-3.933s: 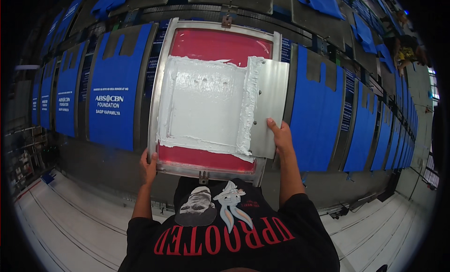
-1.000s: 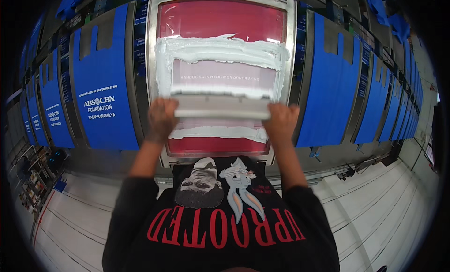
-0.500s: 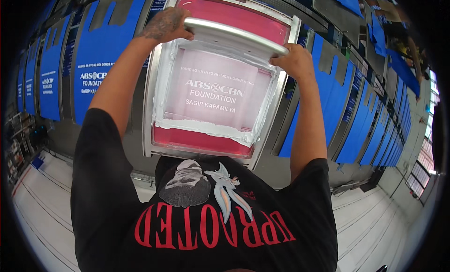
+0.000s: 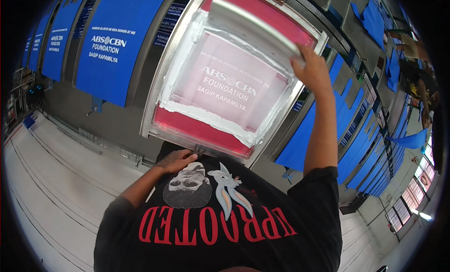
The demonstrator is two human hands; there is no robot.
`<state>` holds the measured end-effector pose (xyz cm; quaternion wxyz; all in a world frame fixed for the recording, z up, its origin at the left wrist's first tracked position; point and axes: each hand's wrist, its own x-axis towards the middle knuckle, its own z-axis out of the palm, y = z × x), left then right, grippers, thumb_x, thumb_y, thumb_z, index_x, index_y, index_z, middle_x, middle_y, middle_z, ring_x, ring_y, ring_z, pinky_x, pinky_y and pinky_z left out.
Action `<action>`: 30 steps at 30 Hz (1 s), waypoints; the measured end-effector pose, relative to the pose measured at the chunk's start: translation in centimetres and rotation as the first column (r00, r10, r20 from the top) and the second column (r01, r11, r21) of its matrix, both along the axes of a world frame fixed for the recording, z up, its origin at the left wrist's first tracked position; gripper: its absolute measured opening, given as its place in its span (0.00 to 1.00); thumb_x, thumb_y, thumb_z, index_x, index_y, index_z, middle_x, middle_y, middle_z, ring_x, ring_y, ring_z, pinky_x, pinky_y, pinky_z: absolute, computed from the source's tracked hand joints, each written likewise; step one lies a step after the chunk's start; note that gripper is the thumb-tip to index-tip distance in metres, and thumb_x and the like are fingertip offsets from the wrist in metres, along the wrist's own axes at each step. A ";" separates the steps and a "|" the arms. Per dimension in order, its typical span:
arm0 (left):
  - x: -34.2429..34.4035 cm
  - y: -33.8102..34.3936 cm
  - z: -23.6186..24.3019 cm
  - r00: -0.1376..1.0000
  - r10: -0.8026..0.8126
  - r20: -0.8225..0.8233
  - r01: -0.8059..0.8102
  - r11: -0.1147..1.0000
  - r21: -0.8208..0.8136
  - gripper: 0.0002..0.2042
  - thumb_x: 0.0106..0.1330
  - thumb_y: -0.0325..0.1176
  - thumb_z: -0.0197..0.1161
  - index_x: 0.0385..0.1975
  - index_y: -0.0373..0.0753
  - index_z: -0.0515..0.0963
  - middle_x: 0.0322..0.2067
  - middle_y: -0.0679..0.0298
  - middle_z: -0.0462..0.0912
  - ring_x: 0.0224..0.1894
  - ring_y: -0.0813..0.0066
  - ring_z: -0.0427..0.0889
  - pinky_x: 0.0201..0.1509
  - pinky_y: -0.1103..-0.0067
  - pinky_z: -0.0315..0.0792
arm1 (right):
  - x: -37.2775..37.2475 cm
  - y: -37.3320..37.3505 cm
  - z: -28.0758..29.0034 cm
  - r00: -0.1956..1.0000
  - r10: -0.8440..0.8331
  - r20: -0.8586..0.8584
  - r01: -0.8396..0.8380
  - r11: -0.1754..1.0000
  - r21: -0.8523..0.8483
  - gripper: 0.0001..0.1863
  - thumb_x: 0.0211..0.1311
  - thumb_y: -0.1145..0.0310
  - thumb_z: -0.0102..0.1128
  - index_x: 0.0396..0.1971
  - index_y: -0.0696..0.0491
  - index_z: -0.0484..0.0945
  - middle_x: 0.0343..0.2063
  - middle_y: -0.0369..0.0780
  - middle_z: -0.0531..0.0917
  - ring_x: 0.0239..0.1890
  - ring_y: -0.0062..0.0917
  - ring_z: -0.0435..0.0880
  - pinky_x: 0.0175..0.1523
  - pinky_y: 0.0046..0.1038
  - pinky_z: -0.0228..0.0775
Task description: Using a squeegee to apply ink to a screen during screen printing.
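Observation:
A screen printing frame (image 4: 161,79) with a metal rim lies before me. Its mesh is red at both ends and pale in the middle, with white lettering showing, and white ink (image 4: 206,116) lines the pale area. Across the far end of that area lies a wide squeegee (image 4: 253,30), tilted down to the right. My right hand (image 4: 311,70) is closed around its right end; the left end is free. Close to my shirt, my left hand (image 4: 178,161) has its fingers together at the metal tab on the frame's near edge, the fingertips partly hidden.
Blue printed fabric pieces (image 4: 115,42) lie on grey boards in a row to the left. More blue pieces (image 4: 309,131) hang along the right. At the far right another person's arm (image 4: 424,103) is beside blue fabric. A pale floor (image 4: 61,164) shows below.
My left hand has let go of the squeegee and come down to the frame's near edge. My right hand still holds the squeegee. The view has turned, so the frame appears more tilted.

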<state>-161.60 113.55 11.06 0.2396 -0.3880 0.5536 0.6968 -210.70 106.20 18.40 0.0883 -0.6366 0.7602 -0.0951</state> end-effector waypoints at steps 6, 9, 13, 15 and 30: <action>0.1 1.5 0.5 0.987 0.154 -0.051 -0.155 0.987 -0.027 0.19 0.66 0.47 0.62 0.30 0.32 0.80 0.17 0.61 0.76 0.21 0.79 0.72 0.27 0.78 0.67 | 1.8 -5.4 0.5 0.990 -0.028 0.139 -0.020 0.944 0.329 0.24 0.51 0.57 0.72 0.44 0.57 0.82 0.33 0.50 0.85 0.37 0.40 0.85 0.46 0.35 0.74; 1.1 1.0 1.0 0.976 0.052 -0.211 -0.088 0.982 -0.166 0.20 0.65 0.44 0.63 0.20 0.32 0.79 0.13 0.62 0.74 0.17 0.78 0.71 0.24 0.77 0.66 | 3.1 -5.6 1.8 0.984 -0.082 0.156 0.025 0.942 0.335 0.20 0.48 0.58 0.71 0.39 0.55 0.84 0.34 0.49 0.85 0.38 0.43 0.84 0.47 0.37 0.74; 0.5 1.2 2.6 0.963 0.116 -0.242 -0.156 0.976 -0.151 0.21 0.66 0.46 0.62 0.19 0.33 0.80 0.13 0.60 0.77 0.19 0.75 0.79 0.26 0.76 0.70 | 6.4 -1.4 1.1 0.997 -0.064 0.044 0.052 0.971 0.232 0.18 0.51 0.59 0.68 0.41 0.53 0.83 0.33 0.48 0.85 0.37 0.42 0.85 0.46 0.38 0.75; 0.7 1.2 1.8 0.969 0.071 -0.238 -0.117 0.976 -0.181 0.20 0.66 0.46 0.61 0.20 0.33 0.80 0.13 0.61 0.78 0.18 0.74 0.79 0.26 0.76 0.70 | 10.3 1.3 1.1 0.997 -0.084 0.002 0.080 0.963 0.259 0.19 0.53 0.61 0.66 0.44 0.52 0.82 0.33 0.48 0.86 0.37 0.43 0.85 0.45 0.38 0.76; 0.4 4.3 -1.8 0.936 -0.128 -0.329 -0.126 0.749 -0.650 0.17 0.69 0.44 0.57 0.26 0.35 0.76 0.19 0.50 0.80 0.25 0.47 0.82 0.30 0.59 0.74 | 24.0 13.2 4.3 0.949 -0.308 0.064 0.272 0.907 0.321 0.19 0.50 0.65 0.68 0.43 0.55 0.81 0.33 0.43 0.86 0.35 0.38 0.81 0.46 0.35 0.71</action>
